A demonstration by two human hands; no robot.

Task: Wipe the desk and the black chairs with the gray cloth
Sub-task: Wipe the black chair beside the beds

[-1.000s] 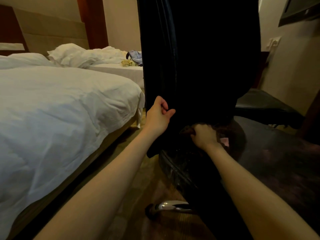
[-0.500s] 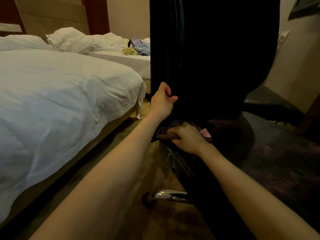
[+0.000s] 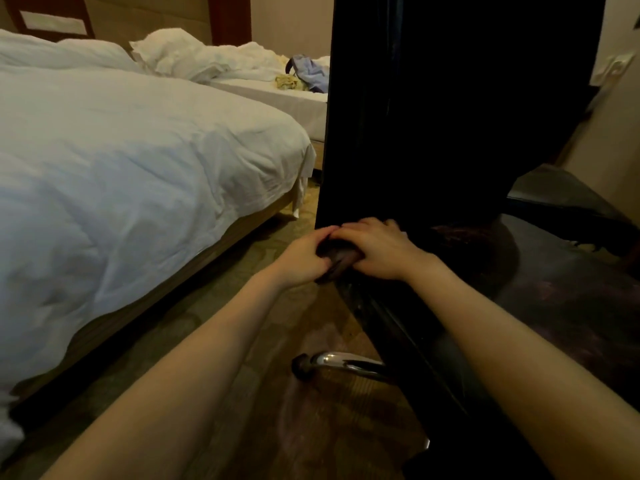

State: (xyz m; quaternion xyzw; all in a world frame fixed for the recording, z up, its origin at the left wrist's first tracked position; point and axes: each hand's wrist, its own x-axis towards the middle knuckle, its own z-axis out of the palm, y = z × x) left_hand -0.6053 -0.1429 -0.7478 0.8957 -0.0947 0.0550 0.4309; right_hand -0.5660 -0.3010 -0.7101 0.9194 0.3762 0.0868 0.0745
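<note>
Left hand [image 3: 304,252] and right hand [image 3: 377,247], fingers curled, grip the bunched gray cloth [image 3: 337,264] at the black chair [image 3: 450,98] seat's left rear corner. Backrest blocks the room beyond; white bed [image 3: 138,150] left, chrome chair leg [image 3: 341,362] below.

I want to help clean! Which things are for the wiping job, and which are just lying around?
For the job: gray cloth, held by left hand and right hand; black chair.
Just lying about: white duvet, pillow, blue garment.
</note>
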